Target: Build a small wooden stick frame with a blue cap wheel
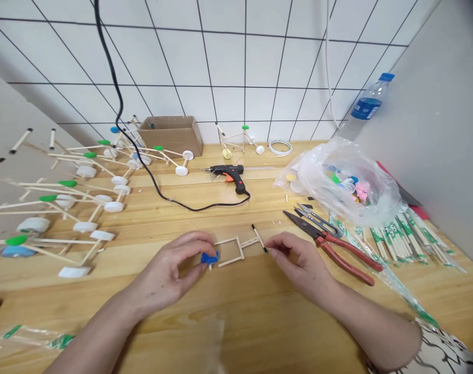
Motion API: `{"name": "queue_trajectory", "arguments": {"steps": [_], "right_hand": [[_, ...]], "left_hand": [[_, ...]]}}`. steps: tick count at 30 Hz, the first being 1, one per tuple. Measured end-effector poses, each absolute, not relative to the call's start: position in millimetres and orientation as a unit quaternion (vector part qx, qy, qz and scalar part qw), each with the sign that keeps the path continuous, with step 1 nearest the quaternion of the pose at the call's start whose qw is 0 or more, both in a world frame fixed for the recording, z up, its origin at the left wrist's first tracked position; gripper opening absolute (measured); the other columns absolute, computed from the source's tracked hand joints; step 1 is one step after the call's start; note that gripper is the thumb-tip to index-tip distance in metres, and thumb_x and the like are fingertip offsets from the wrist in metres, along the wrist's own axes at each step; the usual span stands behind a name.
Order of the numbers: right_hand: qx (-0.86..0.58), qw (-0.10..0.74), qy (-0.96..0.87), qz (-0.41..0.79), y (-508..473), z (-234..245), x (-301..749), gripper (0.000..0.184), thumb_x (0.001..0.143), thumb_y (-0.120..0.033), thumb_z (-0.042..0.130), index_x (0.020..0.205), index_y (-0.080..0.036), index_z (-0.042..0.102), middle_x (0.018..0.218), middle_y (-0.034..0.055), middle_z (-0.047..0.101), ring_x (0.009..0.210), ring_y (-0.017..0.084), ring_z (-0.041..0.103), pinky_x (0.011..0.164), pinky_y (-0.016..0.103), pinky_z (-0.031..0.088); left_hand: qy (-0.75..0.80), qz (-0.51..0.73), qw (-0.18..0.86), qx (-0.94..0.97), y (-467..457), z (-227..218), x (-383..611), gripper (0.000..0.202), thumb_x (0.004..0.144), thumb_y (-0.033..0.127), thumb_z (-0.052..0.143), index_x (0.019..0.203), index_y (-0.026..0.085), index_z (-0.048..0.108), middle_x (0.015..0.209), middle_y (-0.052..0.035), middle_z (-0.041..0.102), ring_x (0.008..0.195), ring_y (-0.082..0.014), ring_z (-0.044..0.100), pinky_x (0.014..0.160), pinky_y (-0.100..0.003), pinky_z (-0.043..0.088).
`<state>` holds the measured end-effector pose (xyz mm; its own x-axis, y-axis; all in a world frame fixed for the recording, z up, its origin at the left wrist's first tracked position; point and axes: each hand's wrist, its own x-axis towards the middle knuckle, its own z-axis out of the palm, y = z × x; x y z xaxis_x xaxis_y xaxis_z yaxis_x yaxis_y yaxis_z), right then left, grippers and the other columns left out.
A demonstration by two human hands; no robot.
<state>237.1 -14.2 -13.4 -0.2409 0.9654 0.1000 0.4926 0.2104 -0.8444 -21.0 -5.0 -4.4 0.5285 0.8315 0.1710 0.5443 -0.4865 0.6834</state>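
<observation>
A small frame of thin wooden sticks (pixel 236 250) lies on the wooden table (pixel 236 317) between my hands. My left hand (pixel 174 270) is closed in a pinch on a blue bottle cap (pixel 210 257) at the frame's left end. My right hand (pixel 299 259) pinches the black-tipped stick (pixel 259 238) at the frame's right end, fingers curled.
A black glue gun (pixel 228 174) with its cord lies behind the frame. Red-handled pliers (pixel 333 246) and small snips (pixel 316 218) lie to the right, beside packs of chopsticks (pixel 400 239) and a plastic bag of caps (pixel 345 182). Several finished stick models (pixel 76 197) crowd the left. A cardboard box (pixel 172 135) and water bottle (pixel 363 111) stand at the back.
</observation>
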Motion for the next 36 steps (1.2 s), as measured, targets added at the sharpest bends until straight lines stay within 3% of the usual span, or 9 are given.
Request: {"name": "queue_trajectory", "arguments": {"steps": [11, 23, 36], "right_hand": [[-0.522, 0.333, -0.693, 0.369, -18.3, -12.0, 238.5, 0.015, 0.079, -0.017, 0.049, 0.086, -0.018, 0.062, 0.083, 0.0054, 0.066, 0.080, 0.017, 0.061, 0.068, 0.026, 0.047], [-0.526, 0.320, -0.710, 0.342, -10.4, -19.8, 240.7, 0.015, 0.079, -0.015, 0.047, 0.086, -0.017, 0.061, 0.077, 0.0042, 0.064, 0.071, 0.015, 0.058, 0.065, 0.026, 0.045], [-0.521, 0.305, -0.734, 0.310, -7.5, -19.2, 243.2, 0.015, 0.079, -0.013, 0.047, 0.085, -0.016, 0.061, 0.074, 0.0035, 0.063, 0.066, 0.013, 0.057, 0.061, 0.024, 0.045]], "left_hand": [[0.423, 0.246, 0.288, 0.823, -5.7, -0.6, -21.5, 0.013, 0.081, 0.014, 0.050, 0.087, 0.019, 0.060, 0.096, -0.0059, 0.060, 0.093, -0.0155, 0.057, 0.082, -0.026, 0.046], [0.417, 0.251, 0.268, 0.832, -5.9, -4.7, -19.3, 0.013, 0.082, 0.016, 0.050, 0.089, 0.019, 0.061, 0.094, -0.0050, 0.062, 0.091, -0.0154, 0.058, 0.082, -0.026, 0.046], [0.437, 0.285, 0.238, 0.819, -5.5, -8.4, -16.2, 0.012, 0.083, 0.020, 0.050, 0.079, 0.019, 0.062, 0.083, -0.0021, 0.065, 0.078, -0.0129, 0.060, 0.071, -0.023, 0.048]]}}
